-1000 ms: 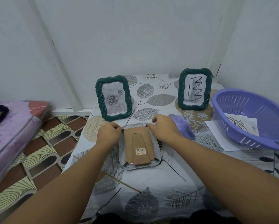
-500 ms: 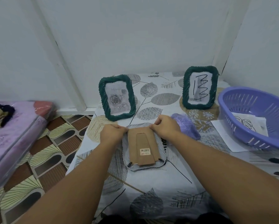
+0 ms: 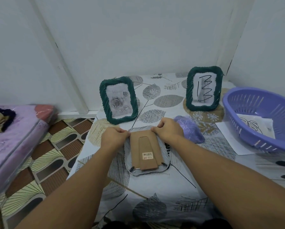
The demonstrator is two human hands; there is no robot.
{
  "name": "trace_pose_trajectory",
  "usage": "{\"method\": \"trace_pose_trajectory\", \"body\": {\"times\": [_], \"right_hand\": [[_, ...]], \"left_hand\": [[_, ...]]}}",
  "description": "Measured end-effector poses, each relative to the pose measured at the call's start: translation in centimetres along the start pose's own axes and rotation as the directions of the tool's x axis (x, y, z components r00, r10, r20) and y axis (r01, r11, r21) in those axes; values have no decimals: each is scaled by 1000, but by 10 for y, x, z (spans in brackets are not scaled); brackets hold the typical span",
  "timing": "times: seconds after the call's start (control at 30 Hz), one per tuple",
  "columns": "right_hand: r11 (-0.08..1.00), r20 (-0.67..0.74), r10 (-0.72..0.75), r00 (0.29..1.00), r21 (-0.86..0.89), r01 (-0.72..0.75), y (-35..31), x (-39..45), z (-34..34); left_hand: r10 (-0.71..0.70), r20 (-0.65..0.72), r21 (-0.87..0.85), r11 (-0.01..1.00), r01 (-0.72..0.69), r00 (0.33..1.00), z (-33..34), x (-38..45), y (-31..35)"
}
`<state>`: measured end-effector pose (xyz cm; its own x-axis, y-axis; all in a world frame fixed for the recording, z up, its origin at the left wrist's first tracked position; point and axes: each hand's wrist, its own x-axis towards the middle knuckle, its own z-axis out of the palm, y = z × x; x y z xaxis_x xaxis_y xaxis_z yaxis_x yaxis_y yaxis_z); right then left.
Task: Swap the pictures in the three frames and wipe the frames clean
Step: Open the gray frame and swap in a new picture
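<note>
At the centre of the picture a pale grey photo frame with a scalloped edge [image 3: 146, 171] lies face down on the leaf-printed tablecloth [image 3: 155, 195], its brown cardboard backing with a folded stand and barcode sticker [image 3: 145, 149] uppermost. The left hand [image 3: 113, 138] and right hand [image 3: 168, 131] pinch the two far corners of that backing, fingers curled in over the top edge.

Judging from this, the backing is about to be worked loose, and the risks lie in the materials. Thin cardboard could crease or tear if pulled before the small dark clips at the near edge [image 3: 132, 169] are turned. The frame rests on smooth cloth, so it may slide toward the person. Whether glass sits underneath cannot be told.

In the upper middle stand two dark green frames with rope-twisted borders: the rose-print frame [image 3: 118, 100] to the left and the scribble-drawing frame [image 3: 203, 89] to the right, both upright and close enough to be knocked by a jerking hand. A lumpy lilac cloth [image 3: 189, 131] lies just beside the right hand. At the right edge a slotted lavender plastic basket [image 3: 247, 104] holds a loose sheet with a leaf drawing [image 3: 254, 124], sitting on more white paper [image 3: 229, 139].
</note>
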<state>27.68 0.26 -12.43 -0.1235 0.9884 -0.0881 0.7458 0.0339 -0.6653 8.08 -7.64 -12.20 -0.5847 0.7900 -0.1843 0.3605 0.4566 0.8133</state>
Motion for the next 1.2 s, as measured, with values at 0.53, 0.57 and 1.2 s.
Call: {"method": "trace_pose_trajectory", "body": {"times": [0.53,0.57,1.2], "right_hand": [[1000,1,4,1000,4,-4,0,0,0],[1000,2,3,1000,5,-3,0,0,0],[1000,-8,-4,1000,13,4,0,0,1]], "left_hand": [[241,-27,409,888,-210,970,3,-5,3],[243,-30,414,886,-209,970,3,-5,3],[241,-43,392,896,-206,969,4,-3,-4]]}}
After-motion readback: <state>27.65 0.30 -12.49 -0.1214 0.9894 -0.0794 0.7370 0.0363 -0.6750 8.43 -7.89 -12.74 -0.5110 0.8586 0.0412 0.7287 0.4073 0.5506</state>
